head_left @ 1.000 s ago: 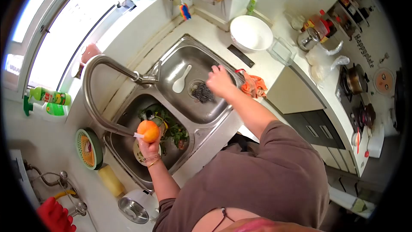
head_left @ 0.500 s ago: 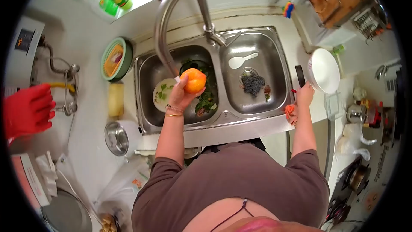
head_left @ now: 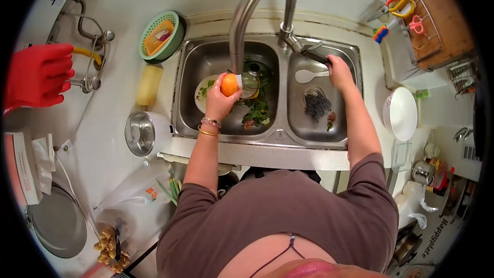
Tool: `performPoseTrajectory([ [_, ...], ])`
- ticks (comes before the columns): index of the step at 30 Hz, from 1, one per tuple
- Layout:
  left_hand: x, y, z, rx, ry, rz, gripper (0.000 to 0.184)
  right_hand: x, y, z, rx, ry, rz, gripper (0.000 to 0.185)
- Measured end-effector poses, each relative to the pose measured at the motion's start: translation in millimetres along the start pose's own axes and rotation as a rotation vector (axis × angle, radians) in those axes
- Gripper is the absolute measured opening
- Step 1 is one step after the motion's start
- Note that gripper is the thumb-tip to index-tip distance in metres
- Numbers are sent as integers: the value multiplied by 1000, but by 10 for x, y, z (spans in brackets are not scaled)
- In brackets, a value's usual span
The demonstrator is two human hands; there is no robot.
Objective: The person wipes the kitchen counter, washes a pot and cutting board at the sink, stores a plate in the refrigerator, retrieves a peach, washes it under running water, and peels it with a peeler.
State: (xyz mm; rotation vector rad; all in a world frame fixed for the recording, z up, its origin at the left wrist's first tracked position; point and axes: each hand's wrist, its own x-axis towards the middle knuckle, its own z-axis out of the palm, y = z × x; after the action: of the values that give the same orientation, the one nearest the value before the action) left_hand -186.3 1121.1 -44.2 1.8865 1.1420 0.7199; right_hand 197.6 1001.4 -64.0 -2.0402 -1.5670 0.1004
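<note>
In the left sink basin point(head_left: 185, 108), my left hand point(head_left: 221, 102) is closed around a round, glossy orange fruit or vegetable point(head_left: 229, 85). It sits right under the tip of the curved metal faucet point(head_left: 237, 31). Above the right basin, my right hand point(head_left: 339, 71) grips a dark, flat, blade-like tool point(head_left: 315, 56), whose kind I cannot make out. The tool's far end is close to the faucet lever point(head_left: 314, 46); whether they touch is unclear. Below my left hand lie leafy greens point(head_left: 257, 111), a pale plate point(head_left: 200, 97) and a glass lid point(head_left: 252, 80).
The right basin holds a white spoon point(head_left: 304, 76) and a dark scouring pad point(head_left: 317, 105). A white bowl point(head_left: 401, 114) stands to the right. Left of the sink are a green basket point(head_left: 177, 33), a yellow block-shaped item point(head_left: 149, 86) and a metal pot point(head_left: 140, 133).
My right hand has gone from the counter right of the sink to near the faucet lever, with the dark tool. The orange item remains in my left hand under the faucet. The camera view has shifted.
</note>
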Motion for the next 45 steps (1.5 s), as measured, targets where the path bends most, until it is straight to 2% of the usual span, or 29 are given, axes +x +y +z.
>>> performPoseTrajectory([
  [1, -61, 33, -50, 98, -10, 4, 67, 206, 59, 45, -85, -101, -13, 20],
  [3, -155, -10, -100, 114, 19, -29, 67, 552, 81, 41, -122, -133, -45, 21],
  [5, -253, -40, -127, 78, 80, -18, 69, 788, 92, -11, -198, -263, 41, 23],
  [6, -291, -157, -122, 18, 90, -20, 63, 873, 221, 67, -158, -193, 31, 23],
  [9, -379, -290, -107, -648, -5, -459, 56, 932, 59, -55, -124, -241, 119, 21],
  [10, -403, -212, -158, -857, -99, -571, 52, 914, 127, -21, -129, -232, 76, 19],
  [13, -507, -267, -124, -1278, -256, -620, 56, 549, -94, -60, 136, -38, 74, 17],
  [15, -538, -386, -46, -1510, -398, -671, 61, 247, -385, -116, 258, -78, 288, 11],
  [17, -515, -284, -13, -1761, -496, -721, 64, -80, -758, 84, 1085, 71, 320, 7],
  [19, -502, -253, 74, -1763, -532, -738, 67, -295, -1143, 79, 1382, -154, 421, 13],
  [21, -481, -106, 92, -1721, -648, -670, 67, -435, -1524, 134, 1727, -113, 590, 21],
  [23, -507, -21, 130, -1696, -650, -635, 69, -495, -1651, 206, 1871, -256, 593, 20],
  [24, -531, -1, 154, -1681, -653, -620, 71, -503, -1760, 234, 1993, -259, 704, 19],
  [25, -557, 4, 184, -1719, -647, -647, 71, -492, -1767, 287, 2140, -445, 647, 26],
  [27, -599, 3, 235, -1796, -631, -697, 73, -533, -1818, 301, 2152, -375, 648, 28],
  [30, -599, -53, 288, -1754, -787, -711, 73, -532, -1982, 327, 2194, -235, 783, 23],
  [33, -636, 123, 203, -1703, -759, -813, 68, -616, -2043, 348, 1946, -189, 891, 21],
  [34, -640, 97, 190, -1679, -800, -798, 68, -633, -2068, 366, 1978, -172, 772, 28],
  [37, -633, -42, 161, -1630, -887, -776, 68, -683, -2033, 471, 1732, -173, 665, 27],
  [42, -650, -190, 225, -1642, -875, -826, 67, -716, -2059, 516, 1583, -195, 626, 29],
  [45, -674, 11, 157, -1536, -806, -799, 64, -729, -2080, 515, 1446, -215, 602, 30],
])
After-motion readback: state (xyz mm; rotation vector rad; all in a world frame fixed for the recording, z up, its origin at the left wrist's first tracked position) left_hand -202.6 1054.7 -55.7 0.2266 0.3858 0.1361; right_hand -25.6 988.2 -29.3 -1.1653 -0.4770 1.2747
